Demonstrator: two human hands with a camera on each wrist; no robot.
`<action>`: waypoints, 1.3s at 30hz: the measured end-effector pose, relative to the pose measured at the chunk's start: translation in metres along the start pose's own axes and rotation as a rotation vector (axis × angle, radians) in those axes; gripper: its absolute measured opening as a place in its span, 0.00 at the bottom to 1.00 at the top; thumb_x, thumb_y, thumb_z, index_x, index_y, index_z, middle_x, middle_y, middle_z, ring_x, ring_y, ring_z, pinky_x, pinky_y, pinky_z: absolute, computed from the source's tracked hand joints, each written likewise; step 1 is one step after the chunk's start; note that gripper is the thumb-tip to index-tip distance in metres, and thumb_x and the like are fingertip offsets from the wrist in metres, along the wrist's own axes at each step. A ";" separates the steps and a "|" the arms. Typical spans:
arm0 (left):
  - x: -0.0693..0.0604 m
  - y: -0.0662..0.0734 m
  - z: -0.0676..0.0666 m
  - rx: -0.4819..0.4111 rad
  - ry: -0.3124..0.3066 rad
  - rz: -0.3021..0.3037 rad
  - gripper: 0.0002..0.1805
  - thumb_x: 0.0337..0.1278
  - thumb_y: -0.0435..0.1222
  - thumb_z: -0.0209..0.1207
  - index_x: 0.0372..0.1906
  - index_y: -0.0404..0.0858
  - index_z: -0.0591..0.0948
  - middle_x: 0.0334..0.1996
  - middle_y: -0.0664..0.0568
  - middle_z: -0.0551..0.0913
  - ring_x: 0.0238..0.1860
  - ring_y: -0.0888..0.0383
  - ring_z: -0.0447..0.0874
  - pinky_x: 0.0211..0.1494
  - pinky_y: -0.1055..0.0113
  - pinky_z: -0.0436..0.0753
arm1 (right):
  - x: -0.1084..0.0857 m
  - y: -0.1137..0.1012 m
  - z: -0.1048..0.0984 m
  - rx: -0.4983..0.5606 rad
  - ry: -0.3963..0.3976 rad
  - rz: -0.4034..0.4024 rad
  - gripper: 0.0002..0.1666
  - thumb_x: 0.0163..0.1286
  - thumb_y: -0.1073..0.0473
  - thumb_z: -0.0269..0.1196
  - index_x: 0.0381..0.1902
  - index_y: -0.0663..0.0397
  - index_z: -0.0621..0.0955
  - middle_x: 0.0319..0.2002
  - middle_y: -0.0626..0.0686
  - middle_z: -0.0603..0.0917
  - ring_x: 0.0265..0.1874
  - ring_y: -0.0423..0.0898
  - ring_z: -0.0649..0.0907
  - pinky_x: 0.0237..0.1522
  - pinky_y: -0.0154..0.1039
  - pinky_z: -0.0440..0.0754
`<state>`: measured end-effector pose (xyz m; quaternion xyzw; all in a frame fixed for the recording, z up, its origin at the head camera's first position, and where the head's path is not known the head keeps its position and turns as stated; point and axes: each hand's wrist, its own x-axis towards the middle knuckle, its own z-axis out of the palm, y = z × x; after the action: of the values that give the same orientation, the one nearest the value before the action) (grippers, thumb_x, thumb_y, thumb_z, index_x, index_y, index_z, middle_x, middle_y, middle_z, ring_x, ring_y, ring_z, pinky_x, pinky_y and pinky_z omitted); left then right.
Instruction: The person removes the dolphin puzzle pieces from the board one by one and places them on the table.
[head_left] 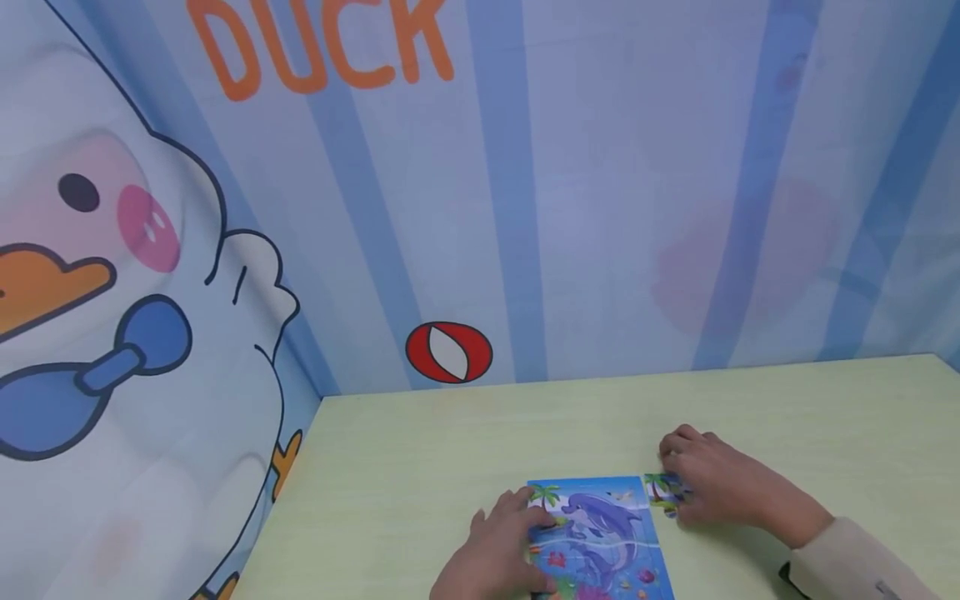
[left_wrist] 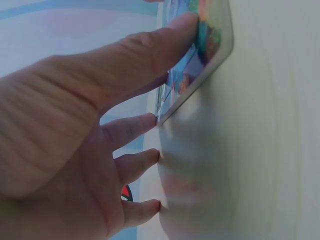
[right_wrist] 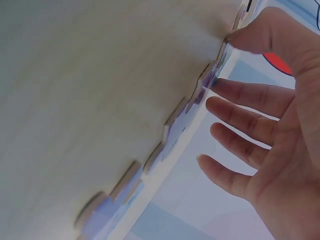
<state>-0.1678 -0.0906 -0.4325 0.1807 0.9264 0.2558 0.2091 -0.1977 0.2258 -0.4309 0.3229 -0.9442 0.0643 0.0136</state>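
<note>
On table (head_left: 390, 492): blue dolphin board (head_left: 603, 533), palm-tree piece (head_left: 658, 490).

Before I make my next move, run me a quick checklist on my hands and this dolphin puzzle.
1. Left hand on the blue rectangular dolphin picture board: ok, the thumb rests on it.
2. Board flat on the pale yellow-green table: ok, it appears to lie flat.
3. Right hand at the small green-and-blue palm-tree jigsaw section: ok, its fingers are on the edge.
4. Pieces fully visible from the head view: not ok, the right hand covers part of them.
5. Left edge of the board uncovered: not ok, the left hand overlaps it.
6. Grip firm enough to lift: cannot tell.
</note>
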 end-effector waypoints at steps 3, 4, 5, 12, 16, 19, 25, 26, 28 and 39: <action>-0.003 -0.001 0.001 -0.019 -0.008 0.014 0.31 0.40 0.42 0.81 0.55 0.47 0.85 0.73 0.44 0.67 0.75 0.38 0.56 0.70 0.29 0.53 | -0.006 -0.005 -0.003 0.035 0.017 -0.002 0.18 0.52 0.58 0.72 0.41 0.58 0.85 0.49 0.56 0.80 0.51 0.58 0.76 0.43 0.59 0.76; -0.004 -0.001 0.001 -0.018 -0.005 0.021 0.31 0.41 0.42 0.81 0.55 0.47 0.84 0.73 0.44 0.67 0.75 0.38 0.56 0.69 0.29 0.53 | -0.008 -0.008 -0.005 0.060 0.028 -0.008 0.18 0.53 0.59 0.71 0.43 0.57 0.85 0.51 0.56 0.80 0.52 0.58 0.76 0.44 0.60 0.76; -0.005 -0.001 0.002 -0.017 0.000 0.028 0.31 0.41 0.42 0.80 0.56 0.47 0.84 0.73 0.44 0.67 0.75 0.38 0.56 0.69 0.29 0.53 | -0.009 -0.012 -0.006 0.094 0.034 -0.018 0.17 0.55 0.59 0.70 0.44 0.55 0.85 0.52 0.56 0.79 0.53 0.58 0.76 0.45 0.60 0.76; -0.010 -0.004 0.001 0.022 0.075 0.082 0.31 0.41 0.41 0.80 0.56 0.46 0.83 0.72 0.43 0.67 0.75 0.37 0.58 0.68 0.28 0.55 | -0.015 -0.042 -0.009 0.203 0.038 -0.147 0.16 0.66 0.49 0.70 0.49 0.47 0.84 0.55 0.52 0.78 0.55 0.55 0.75 0.46 0.55 0.77; -0.010 -0.004 0.000 0.025 0.081 0.090 0.30 0.42 0.41 0.79 0.55 0.46 0.83 0.72 0.43 0.67 0.75 0.38 0.58 0.68 0.28 0.55 | -0.015 -0.051 -0.004 0.154 0.058 -0.164 0.24 0.66 0.42 0.70 0.52 0.51 0.83 0.55 0.52 0.78 0.55 0.54 0.75 0.48 0.56 0.78; -0.009 -0.003 0.000 0.027 0.075 0.085 0.29 0.43 0.41 0.79 0.55 0.46 0.83 0.72 0.43 0.67 0.75 0.39 0.57 0.68 0.28 0.55 | -0.014 -0.053 0.001 0.134 0.024 -0.120 0.32 0.63 0.37 0.70 0.54 0.55 0.83 0.56 0.53 0.77 0.56 0.55 0.74 0.51 0.59 0.78; -0.009 0.001 0.003 0.005 0.041 0.076 0.33 0.45 0.40 0.78 0.60 0.48 0.81 0.74 0.42 0.64 0.76 0.36 0.54 0.68 0.27 0.53 | -0.013 -0.057 0.006 0.109 -0.022 -0.064 0.36 0.60 0.33 0.70 0.51 0.58 0.85 0.56 0.55 0.77 0.57 0.58 0.73 0.52 0.62 0.76; -0.010 0.003 0.002 -0.011 0.022 0.074 0.34 0.45 0.40 0.78 0.62 0.49 0.80 0.75 0.42 0.62 0.77 0.35 0.51 0.69 0.27 0.51 | -0.013 -0.057 0.006 0.111 -0.023 -0.058 0.35 0.59 0.34 0.70 0.50 0.57 0.85 0.56 0.55 0.77 0.57 0.58 0.73 0.52 0.62 0.76; -0.011 0.006 0.003 -0.037 -0.030 0.083 0.37 0.46 0.40 0.77 0.66 0.53 0.78 0.77 0.43 0.58 0.78 0.34 0.45 0.69 0.26 0.49 | -0.012 -0.058 0.006 0.117 -0.024 -0.050 0.32 0.58 0.35 0.72 0.48 0.56 0.86 0.55 0.56 0.77 0.57 0.59 0.72 0.51 0.62 0.75; 0.020 -0.030 0.042 -0.081 -0.261 0.250 0.36 0.52 0.55 0.72 0.65 0.84 0.70 0.81 0.63 0.42 0.79 0.36 0.25 0.67 0.24 0.34 | -0.002 -0.060 0.003 0.213 -0.056 0.043 0.25 0.46 0.41 0.81 0.34 0.49 0.84 0.53 0.56 0.77 0.58 0.64 0.71 0.52 0.67 0.72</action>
<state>-0.1711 -0.0892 -0.4873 0.3176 0.8505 0.2913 0.3014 -0.1596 0.1793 -0.4271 0.3037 -0.9387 0.1557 -0.0486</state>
